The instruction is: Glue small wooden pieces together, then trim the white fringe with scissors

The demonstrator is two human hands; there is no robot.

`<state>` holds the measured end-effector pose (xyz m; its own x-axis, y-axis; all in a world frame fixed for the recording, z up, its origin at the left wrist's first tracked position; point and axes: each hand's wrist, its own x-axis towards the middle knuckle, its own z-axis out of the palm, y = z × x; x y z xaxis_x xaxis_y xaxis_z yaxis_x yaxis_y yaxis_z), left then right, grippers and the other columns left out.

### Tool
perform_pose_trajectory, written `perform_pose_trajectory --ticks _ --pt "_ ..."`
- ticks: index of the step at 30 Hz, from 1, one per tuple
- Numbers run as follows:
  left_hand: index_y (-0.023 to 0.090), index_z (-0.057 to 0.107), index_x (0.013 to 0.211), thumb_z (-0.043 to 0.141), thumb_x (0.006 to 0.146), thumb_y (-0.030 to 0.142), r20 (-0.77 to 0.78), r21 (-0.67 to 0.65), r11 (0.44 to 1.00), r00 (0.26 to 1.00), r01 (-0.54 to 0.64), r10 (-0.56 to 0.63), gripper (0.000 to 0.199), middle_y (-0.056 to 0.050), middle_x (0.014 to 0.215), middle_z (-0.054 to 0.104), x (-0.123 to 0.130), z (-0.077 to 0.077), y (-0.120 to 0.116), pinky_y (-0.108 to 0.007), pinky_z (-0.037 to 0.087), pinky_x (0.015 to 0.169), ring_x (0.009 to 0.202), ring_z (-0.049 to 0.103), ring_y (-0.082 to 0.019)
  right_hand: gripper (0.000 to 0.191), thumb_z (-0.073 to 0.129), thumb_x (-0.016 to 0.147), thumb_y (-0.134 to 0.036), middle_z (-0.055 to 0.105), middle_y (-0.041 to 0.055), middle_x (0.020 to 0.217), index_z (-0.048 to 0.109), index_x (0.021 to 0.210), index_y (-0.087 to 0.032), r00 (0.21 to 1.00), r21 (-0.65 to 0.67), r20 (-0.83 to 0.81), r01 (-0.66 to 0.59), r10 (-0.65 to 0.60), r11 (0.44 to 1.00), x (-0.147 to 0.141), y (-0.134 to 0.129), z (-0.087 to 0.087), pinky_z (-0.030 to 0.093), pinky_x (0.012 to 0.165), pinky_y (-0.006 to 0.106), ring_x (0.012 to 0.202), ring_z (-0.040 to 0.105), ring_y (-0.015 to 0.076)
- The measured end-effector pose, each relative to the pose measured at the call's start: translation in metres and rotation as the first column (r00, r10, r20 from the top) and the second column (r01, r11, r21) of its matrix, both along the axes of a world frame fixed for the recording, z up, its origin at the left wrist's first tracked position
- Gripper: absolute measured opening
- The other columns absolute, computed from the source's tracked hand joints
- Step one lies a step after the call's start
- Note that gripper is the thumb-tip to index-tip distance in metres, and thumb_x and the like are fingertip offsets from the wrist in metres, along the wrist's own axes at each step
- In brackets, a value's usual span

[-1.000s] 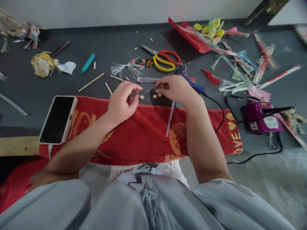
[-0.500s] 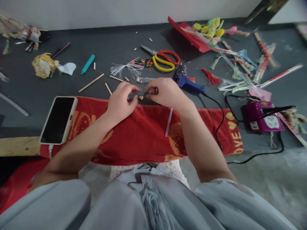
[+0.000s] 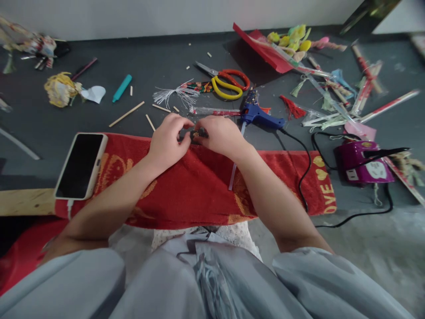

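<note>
A small tan clump of crumbs (image 3: 195,134) lies on the dark table by the towel's far edge. My left hand (image 3: 170,136) is curled at its left, thumb and forefinger apart, with nothing visible between them. From the other side my right hand (image 3: 219,135) cups close around the clump, its thumb and fingers also apart; contact with the crumbs is hard to make out. Both wrists pass over a folded red towel (image 3: 195,186). Just right of my right hand lies a blue glue gun (image 3: 262,117), with a translucent glue stick (image 3: 233,175) reaching under my wrist onto the towel.
Scissors (image 3: 229,84) with red and yellow handles lie beyond the hands, near white strings (image 3: 175,95). A phone (image 3: 81,166) rests on the towel's left end. Thin wooden sticks (image 3: 126,114) and a teal marker (image 3: 122,88) are at left. A purple power block (image 3: 363,161) with cords stands right.
My right hand has moved left, closer to my left hand and the crumbs. More of the clear-wrapped red stick behind it and of the glue stick now shows. My left hand has barely moved.
</note>
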<state>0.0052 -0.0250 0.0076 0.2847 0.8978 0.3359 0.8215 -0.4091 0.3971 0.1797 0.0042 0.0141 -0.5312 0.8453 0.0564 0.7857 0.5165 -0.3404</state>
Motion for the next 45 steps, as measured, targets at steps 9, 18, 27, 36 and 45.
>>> perform_pose_trajectory --ticks 9,18,27,36,45 --pt "0.020 0.062 0.099 0.053 0.083 0.016 -0.008 -0.010 1.000 1.000 -0.004 0.004 0.019 -0.005 0.102 0.063 -0.001 -0.002 0.001 -0.030 0.051 0.076 0.084 0.060 -0.016 0.027 0.050 0.087 -0.027 0.070 0.0135 0.106 0.067 0.104 -0.016 0.999 -0.019 0.045 0.002 -0.001 1.000 -0.003 -0.002 0.001 0.042 0.073 0.036 0.096 0.062 0.0279" --pt "0.019 0.069 0.101 0.057 0.081 0.018 -0.033 -0.044 0.997 0.998 -0.057 0.055 0.023 -0.006 0.102 0.065 -0.001 -0.003 0.001 -0.031 0.052 0.078 0.089 0.063 -0.019 0.025 0.051 0.084 -0.023 0.070 0.0100 0.103 0.068 0.101 -0.018 0.999 -0.002 -0.045 -0.017 0.017 1.000 0.002 0.001 0.005 0.041 0.072 0.034 0.093 0.061 0.0245" --pt "0.020 0.068 0.106 0.053 0.084 0.018 -0.074 -0.061 0.998 0.997 -0.017 0.013 0.026 -0.005 0.097 0.065 -0.004 -0.004 0.003 -0.031 0.051 0.079 0.091 0.061 -0.019 0.026 0.048 0.087 -0.023 0.068 0.0093 0.105 0.066 0.104 -0.018 0.993 0.041 -0.103 -0.058 0.062 0.997 0.003 -0.002 0.011 0.041 0.079 0.033 0.097 0.060 0.0229" --pt "0.020 0.065 0.087 0.052 0.089 0.023 -0.068 -0.024 0.999 0.997 -0.031 0.029 0.013 -0.005 0.088 0.066 -0.005 -0.004 0.004 -0.031 0.047 0.073 0.085 0.062 -0.019 0.024 0.049 0.088 -0.027 0.068 0.0090 0.104 0.066 0.104 -0.019 0.993 0.045 -0.106 -0.047 0.051 0.998 0.005 -0.001 0.011 0.041 0.077 0.033 0.095 0.059 0.0235" --pt "0.021 0.065 0.082 0.056 0.089 0.028 0.126 0.065 0.993 0.988 -0.102 0.093 0.014 -0.002 0.079 0.066 -0.005 0.001 0.005 -0.027 0.046 0.065 0.069 0.057 -0.013 0.021 0.053 0.083 -0.022 0.067 0.0064 0.089 0.069 0.095 -0.019 0.984 0.013 -0.150 -0.091 0.092 0.996 0.003 -0.002 0.013 0.037 0.071 0.032 0.079 0.056 0.0187"
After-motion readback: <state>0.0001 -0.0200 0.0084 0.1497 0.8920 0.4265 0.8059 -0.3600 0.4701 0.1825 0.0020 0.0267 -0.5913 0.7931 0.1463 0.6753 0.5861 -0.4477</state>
